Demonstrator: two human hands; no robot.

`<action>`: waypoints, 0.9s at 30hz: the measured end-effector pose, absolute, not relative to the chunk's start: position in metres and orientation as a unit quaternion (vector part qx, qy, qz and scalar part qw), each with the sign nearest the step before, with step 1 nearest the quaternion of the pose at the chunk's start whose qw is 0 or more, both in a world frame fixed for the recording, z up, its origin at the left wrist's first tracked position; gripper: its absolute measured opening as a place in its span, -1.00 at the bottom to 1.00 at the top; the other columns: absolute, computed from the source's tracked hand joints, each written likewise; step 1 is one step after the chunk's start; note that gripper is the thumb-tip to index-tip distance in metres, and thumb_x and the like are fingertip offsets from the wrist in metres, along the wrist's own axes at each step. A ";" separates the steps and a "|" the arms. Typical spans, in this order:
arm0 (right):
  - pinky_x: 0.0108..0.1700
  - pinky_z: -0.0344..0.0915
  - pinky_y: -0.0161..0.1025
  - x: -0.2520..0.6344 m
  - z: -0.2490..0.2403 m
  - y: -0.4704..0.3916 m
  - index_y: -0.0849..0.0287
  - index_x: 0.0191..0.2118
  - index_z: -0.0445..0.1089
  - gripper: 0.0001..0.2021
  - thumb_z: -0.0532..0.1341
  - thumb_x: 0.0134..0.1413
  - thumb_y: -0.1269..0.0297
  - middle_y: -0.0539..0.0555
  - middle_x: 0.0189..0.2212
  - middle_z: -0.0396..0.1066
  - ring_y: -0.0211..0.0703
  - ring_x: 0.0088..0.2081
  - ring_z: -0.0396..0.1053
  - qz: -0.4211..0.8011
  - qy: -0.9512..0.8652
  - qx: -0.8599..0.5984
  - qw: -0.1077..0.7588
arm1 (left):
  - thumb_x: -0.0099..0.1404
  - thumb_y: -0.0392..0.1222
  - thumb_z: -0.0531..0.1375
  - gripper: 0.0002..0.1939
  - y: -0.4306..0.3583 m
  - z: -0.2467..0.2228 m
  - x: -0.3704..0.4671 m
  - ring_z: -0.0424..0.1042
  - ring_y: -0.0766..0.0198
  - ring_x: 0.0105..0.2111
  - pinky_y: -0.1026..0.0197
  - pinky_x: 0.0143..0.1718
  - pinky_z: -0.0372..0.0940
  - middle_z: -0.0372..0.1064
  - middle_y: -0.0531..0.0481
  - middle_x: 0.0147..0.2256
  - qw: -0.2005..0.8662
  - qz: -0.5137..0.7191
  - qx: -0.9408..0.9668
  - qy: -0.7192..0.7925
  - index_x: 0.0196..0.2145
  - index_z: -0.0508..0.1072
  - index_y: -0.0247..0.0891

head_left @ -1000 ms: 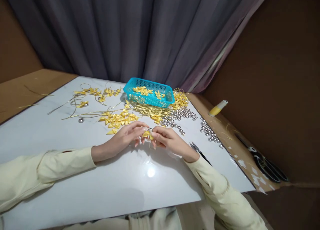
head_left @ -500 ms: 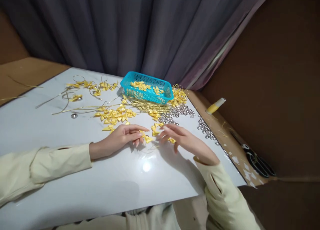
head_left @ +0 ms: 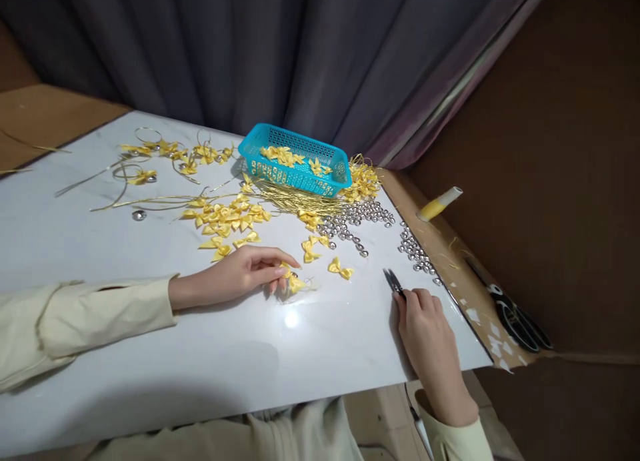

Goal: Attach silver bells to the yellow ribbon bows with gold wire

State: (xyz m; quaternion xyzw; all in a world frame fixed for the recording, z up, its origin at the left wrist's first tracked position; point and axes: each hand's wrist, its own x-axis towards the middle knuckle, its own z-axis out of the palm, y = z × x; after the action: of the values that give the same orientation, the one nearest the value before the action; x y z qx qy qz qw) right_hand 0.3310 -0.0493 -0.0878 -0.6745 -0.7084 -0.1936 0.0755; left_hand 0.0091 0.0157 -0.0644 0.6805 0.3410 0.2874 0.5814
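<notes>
My left hand pinches a yellow ribbon bow just above the white tabletop. A small shiny bead and thin gold cord ends show at this bow. Over by the table's right edge, my right hand is closed around small dark thread snips, their blades pointing away from me and slightly apart. Between the hands lies a loose yellow bow, with another bow a little farther back. My right fingers hide the handles of the snips.
A blue basket at the back holds yellow bows. Before it lie gold cords, silver beads and a pile of bows. Bows with cords are at back left. Large scissors and a yellow-white tube are on the right.
My right hand has moved right and toward me, away from the bow in my left hand, and now grips the thread snips. My left hand keeps its hold. The view has shifted slightly.
</notes>
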 end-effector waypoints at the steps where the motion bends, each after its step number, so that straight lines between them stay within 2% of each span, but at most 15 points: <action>1: -0.34 0.20 -0.09 0.330 -0.087 -0.048 0.16 -0.37 0.29 -0.66 -0.16 0.31 0.27 0.26 -0.39 0.35 0.08 -0.33 0.27 -0.182 -0.704 -0.680 0.090 | 0.30 -0.17 0.11 -0.74 0.015 -0.065 0.009 0.39 0.30 -0.48 0.25 -0.40 0.34 0.47 -0.03 -0.45 0.581 0.289 0.681 0.340 -0.12 0.47 -0.32; 6: -0.40 0.20 -0.14 0.333 -0.081 -0.045 0.12 -0.38 0.21 -0.76 -0.12 0.25 0.27 0.18 -0.48 0.37 0.01 -0.42 0.31 -0.120 -0.659 -0.714 0.203 | 0.31 -0.16 0.09 -0.74 0.013 -0.064 0.011 0.42 0.28 -0.46 0.25 -0.39 0.35 0.48 -0.04 -0.44 0.565 0.286 0.694 0.342 -0.14 0.48 -0.31; 9: -0.46 0.21 -0.20 0.322 -0.073 -0.050 0.10 -0.37 0.19 -0.78 -0.08 0.25 0.21 0.08 -0.59 0.37 -0.09 -0.55 0.30 -0.032 -0.641 -0.724 0.253 | 0.30 -0.18 0.07 -0.74 0.011 -0.062 0.010 0.44 0.25 -0.42 0.26 -0.32 0.33 0.51 -0.02 -0.42 0.490 0.255 0.748 0.367 -0.17 0.51 -0.26; 12: -0.47 0.21 -0.23 0.303 -0.064 -0.059 0.07 -0.42 0.19 -0.75 -0.06 0.24 0.12 0.01 -0.65 0.33 -0.13 -0.59 0.27 0.087 -0.629 -0.712 0.300 | 0.28 -0.21 0.09 -0.74 0.008 -0.060 0.006 0.45 0.22 -0.30 0.28 -0.22 0.28 0.55 -0.01 -0.26 0.412 0.219 0.790 0.399 -0.19 0.57 -0.18; 14: -0.49 0.21 -0.25 0.293 -0.060 -0.064 0.06 -0.44 0.19 -0.73 -0.05 0.23 0.09 -0.01 -0.67 0.29 -0.15 -0.60 0.25 0.131 -0.633 -0.699 0.307 | 0.27 -0.20 0.12 -0.73 0.008 -0.056 0.002 0.45 0.21 -0.26 0.30 -0.22 0.25 0.54 0.00 -0.19 0.401 0.197 0.795 0.410 -0.15 0.58 -0.13; 19: -0.58 0.12 -0.29 0.278 -0.057 -0.072 0.10 -0.38 0.29 -0.71 0.02 0.19 0.03 -0.05 -0.68 0.24 -0.20 -0.64 0.18 0.232 -0.625 -0.687 0.289 | 0.24 -0.07 0.17 -0.74 0.010 -0.045 -0.003 0.39 0.22 -0.33 0.30 -0.33 0.19 0.49 -0.02 -0.27 0.409 0.135 0.794 0.429 -0.19 0.61 -0.11; 23: -0.57 0.15 -0.34 0.262 -0.054 -0.074 0.12 -0.33 0.32 -0.75 0.18 0.08 0.02 0.01 -0.51 0.38 -0.23 -0.56 0.28 0.320 -0.609 -0.661 0.300 | 0.24 -0.02 0.20 -0.77 0.012 -0.049 -0.001 0.38 0.19 -0.29 0.24 -0.26 0.19 0.50 -0.01 -0.29 0.384 0.166 0.807 0.418 -0.26 0.63 -0.09; 27: -0.56 0.16 -0.34 0.240 -0.051 -0.072 0.14 -0.37 0.30 -0.76 0.26 -0.01 0.08 -0.01 -0.55 0.37 -0.26 -0.59 0.24 0.358 -0.612 -0.636 0.305 | 0.22 -0.02 0.24 -0.81 0.011 -0.061 0.001 0.39 0.18 -0.29 0.20 -0.23 0.20 0.50 -0.01 -0.35 0.380 0.221 0.789 0.430 -0.37 0.63 -0.11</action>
State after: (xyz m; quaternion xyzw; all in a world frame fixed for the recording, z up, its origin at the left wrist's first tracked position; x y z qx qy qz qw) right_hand 0.2402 -0.0720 -0.0510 -0.6356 -0.6123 0.3579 0.3051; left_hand 0.0014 0.0108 -0.0608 0.7888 0.4297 0.2213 0.3796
